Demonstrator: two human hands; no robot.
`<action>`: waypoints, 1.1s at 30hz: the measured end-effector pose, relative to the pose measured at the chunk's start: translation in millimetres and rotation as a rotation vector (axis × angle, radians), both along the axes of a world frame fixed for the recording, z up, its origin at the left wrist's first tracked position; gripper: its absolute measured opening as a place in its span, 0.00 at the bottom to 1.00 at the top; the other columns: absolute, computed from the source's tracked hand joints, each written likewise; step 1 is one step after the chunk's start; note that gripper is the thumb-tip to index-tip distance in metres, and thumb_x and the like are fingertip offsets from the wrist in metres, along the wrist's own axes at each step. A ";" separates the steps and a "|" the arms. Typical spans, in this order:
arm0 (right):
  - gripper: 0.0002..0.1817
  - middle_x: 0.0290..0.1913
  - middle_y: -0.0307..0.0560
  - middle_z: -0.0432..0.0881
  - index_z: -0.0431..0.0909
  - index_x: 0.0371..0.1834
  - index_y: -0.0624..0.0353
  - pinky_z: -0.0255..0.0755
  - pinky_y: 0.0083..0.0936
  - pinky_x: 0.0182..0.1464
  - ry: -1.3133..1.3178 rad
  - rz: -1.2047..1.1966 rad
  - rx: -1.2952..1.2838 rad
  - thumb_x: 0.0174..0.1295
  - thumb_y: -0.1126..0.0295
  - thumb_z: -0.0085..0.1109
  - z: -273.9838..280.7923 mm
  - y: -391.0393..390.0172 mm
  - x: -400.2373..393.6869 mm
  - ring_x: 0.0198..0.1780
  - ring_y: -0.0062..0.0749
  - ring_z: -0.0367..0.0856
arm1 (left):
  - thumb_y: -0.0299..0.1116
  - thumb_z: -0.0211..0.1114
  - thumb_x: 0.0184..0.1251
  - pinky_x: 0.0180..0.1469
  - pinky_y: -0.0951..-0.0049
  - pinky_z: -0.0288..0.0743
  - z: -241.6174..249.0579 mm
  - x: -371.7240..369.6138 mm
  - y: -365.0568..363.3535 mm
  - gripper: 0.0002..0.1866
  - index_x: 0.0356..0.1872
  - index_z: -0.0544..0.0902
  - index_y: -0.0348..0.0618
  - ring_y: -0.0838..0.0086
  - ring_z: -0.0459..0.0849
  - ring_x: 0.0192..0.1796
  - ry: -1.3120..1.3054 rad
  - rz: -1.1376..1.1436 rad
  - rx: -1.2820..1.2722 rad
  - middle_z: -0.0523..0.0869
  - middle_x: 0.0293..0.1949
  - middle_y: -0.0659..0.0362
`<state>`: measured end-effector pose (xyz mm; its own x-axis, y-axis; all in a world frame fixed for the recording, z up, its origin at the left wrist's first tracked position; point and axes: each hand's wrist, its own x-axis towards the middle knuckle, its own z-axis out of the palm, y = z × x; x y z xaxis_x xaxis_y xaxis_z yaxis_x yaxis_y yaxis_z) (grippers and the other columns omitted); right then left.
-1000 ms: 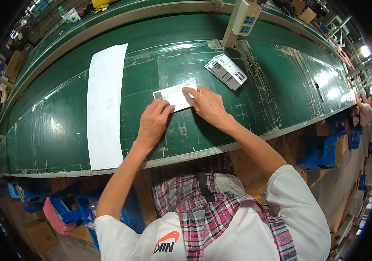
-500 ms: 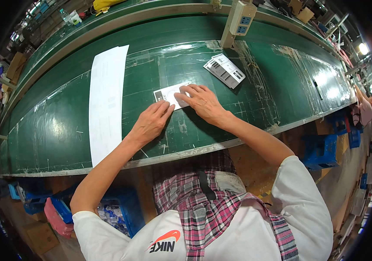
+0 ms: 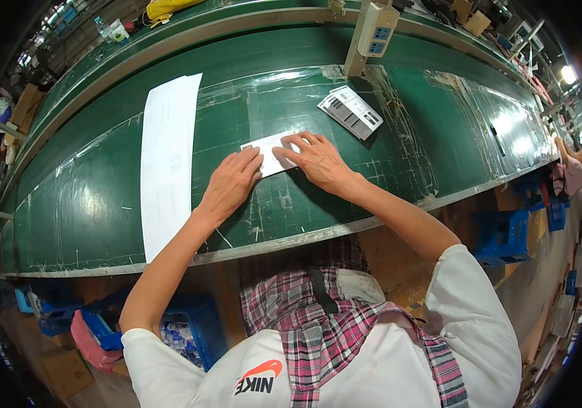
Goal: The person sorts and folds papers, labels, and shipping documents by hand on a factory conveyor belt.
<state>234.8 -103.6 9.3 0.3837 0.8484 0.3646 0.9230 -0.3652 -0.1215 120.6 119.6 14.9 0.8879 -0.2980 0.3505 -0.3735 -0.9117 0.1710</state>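
Note:
A small white printed paper (image 3: 275,164) lies on the green tabletop in front of me, partly hidden under both hands. My left hand (image 3: 232,179) rests on its left end, the fingers stretched out flat and covering most of the dark print there. My right hand (image 3: 319,163) presses on the right part, with thumb and fingers apart and the fingertips touching the paper. Further back and to the right, a fanned stack of printed cards or leaflets (image 3: 350,112) sits untouched. Left of my left hand is a pile of long white sheets (image 3: 167,156).
A post with power sockets (image 3: 377,34) rises at the table's back edge. Worn clear tape and scraps mark the green tabletop (image 3: 100,204). Below the front edge stand blue crates (image 3: 199,326), one holding small plastic-looking pieces. Another person's arm (image 3: 566,160) shows at far right.
My left hand has slid slightly up and left, so its fingers now cover the dark print at the paper's left end. My right hand has barely moved.

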 end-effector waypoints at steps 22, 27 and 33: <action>0.14 0.55 0.50 0.82 0.82 0.54 0.49 0.75 0.40 0.57 0.075 0.126 0.047 0.67 0.65 0.62 15.9 -3.7 17.7 0.55 0.46 0.78 | 0.25 0.66 0.66 0.50 0.63 0.81 23.2 28.9 7.6 0.11 0.49 0.83 0.40 0.62 0.89 0.42 -0.127 -0.166 0.149 0.89 0.37 0.54; 0.13 0.40 0.55 0.88 0.86 0.47 0.58 0.78 0.38 0.47 0.537 0.025 -0.012 0.68 0.61 0.63 63.0 3.1 41.9 0.43 0.47 0.85 | 0.27 0.62 0.74 0.44 0.69 0.82 70.1 38.4 1.5 0.10 0.52 0.86 0.41 0.67 0.89 0.40 0.120 0.011 -0.368 0.90 0.37 0.52; 0.22 0.47 0.50 0.88 0.83 0.57 0.65 0.76 0.29 0.53 1.105 0.164 0.036 0.71 0.57 0.60 66.9 2.0 61.4 0.49 0.31 0.84 | 0.33 0.59 0.78 0.46 0.74 0.78 75.1 49.1 17.5 0.13 0.55 0.85 0.38 0.79 0.84 0.41 0.499 0.034 -0.694 0.88 0.37 0.60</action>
